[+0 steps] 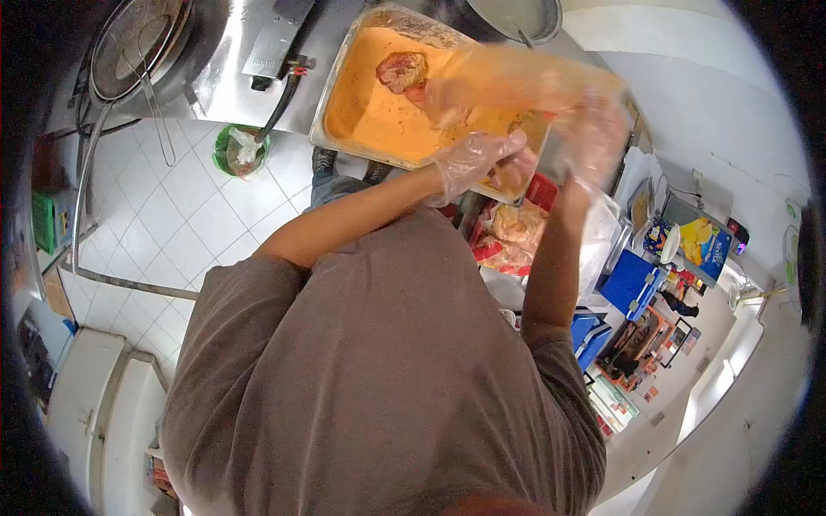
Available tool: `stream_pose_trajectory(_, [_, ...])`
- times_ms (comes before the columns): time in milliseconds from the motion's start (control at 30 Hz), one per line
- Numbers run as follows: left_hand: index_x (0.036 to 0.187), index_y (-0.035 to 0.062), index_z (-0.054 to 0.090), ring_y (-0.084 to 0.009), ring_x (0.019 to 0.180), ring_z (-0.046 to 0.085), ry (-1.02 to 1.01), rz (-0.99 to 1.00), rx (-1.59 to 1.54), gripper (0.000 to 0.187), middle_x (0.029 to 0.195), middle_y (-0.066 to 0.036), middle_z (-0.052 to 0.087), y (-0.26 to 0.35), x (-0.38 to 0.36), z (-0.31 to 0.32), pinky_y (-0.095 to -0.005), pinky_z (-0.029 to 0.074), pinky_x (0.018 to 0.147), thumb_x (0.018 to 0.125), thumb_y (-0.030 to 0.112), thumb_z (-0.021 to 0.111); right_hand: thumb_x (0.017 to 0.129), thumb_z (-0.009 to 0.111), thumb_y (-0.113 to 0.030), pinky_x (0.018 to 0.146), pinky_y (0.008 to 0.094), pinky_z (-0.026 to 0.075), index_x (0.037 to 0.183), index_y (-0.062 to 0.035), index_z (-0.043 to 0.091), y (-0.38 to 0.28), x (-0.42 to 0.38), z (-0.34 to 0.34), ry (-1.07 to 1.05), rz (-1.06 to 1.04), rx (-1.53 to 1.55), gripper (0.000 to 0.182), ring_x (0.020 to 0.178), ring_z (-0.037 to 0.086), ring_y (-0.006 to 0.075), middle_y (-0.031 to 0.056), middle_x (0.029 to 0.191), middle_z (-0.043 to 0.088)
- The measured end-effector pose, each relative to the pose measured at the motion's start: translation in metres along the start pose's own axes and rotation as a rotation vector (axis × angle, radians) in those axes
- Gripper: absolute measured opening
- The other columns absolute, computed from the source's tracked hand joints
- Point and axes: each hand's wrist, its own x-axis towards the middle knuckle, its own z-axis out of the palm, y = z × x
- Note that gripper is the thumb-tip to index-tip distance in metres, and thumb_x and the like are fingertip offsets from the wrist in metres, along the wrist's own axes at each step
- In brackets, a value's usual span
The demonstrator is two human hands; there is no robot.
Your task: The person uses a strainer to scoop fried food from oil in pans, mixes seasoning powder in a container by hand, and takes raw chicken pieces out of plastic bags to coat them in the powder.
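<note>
A metal tray [332, 96] holds a layer of orange powder [361, 116]. One raw meat piece [401, 71] lies on the powder, dusted orange at its edges. My left hand [477, 162], in a clear plastic glove, is over the tray's near right corner with its fingers curled; I cannot tell what is inside them. Motion smears my right hand [592, 138], also gloved, at the tray's right end. From it a long, blurred pale-orange thing [533, 77] stretches left across the tray, partly covering the powder and meat below.
A red container [540, 191] with raw meat in clear plastic [512, 228] stands below the tray's right corner. A pot [516, 19] is behind the tray. At left are a wire strainer [133, 43] and a black hose [284, 103]; a green bin [239, 151] stands on the tiled floor.
</note>
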Motion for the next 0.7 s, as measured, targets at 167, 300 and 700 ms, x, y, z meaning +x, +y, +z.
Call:
stream_pose_trajectory(167, [0.117,0.0068,0.069,-0.0157,0.095,0.065,-0.032,-0.064,0.251,0.050,0.112,-0.006,0.071,-0.010,0.003,-0.012,-0.0316,0.052,0.080,0.106,0.048,0.042,0.098,0.063,-0.032,0.058,0.0380,0.050,0.108,0.0004,0.069,0.013,0.030,-0.044,-0.236,0.337,0.232,0.034,0.070,0.065,0.0275,0.0141,0.084,0.070])
stream_pose_trajectory(300, [0.118,0.0073,0.068,-0.0180,0.097,0.066,0.000,-0.029,0.389,0.051,0.115,-0.007,0.071,0.000,0.003,-0.026,-0.0328,0.051,0.084,0.103,0.050,0.045,0.098,0.063,-0.032,0.073,0.0400,0.051,0.116,-0.0048,0.069,0.092,-0.019,-0.044,-0.127,0.049,0.048,0.033,0.086,0.068,0.0237,0.0063,0.090,0.069])
stream_pose_trajectory(700, [0.129,0.0056,0.064,-0.0213,0.105,0.066,0.277,-0.103,0.502,0.058,0.118,-0.012,0.070,0.010,-0.024,-0.077,-0.0333,0.050,0.090,0.100,0.054,0.051,0.096,0.066,-0.032,0.047,0.0298,0.035,0.091,-0.0104,0.060,0.288,-0.231,-0.125,0.256,1.243,1.358,0.023,0.046,0.042,0.0148,-0.0003,0.063,0.055])
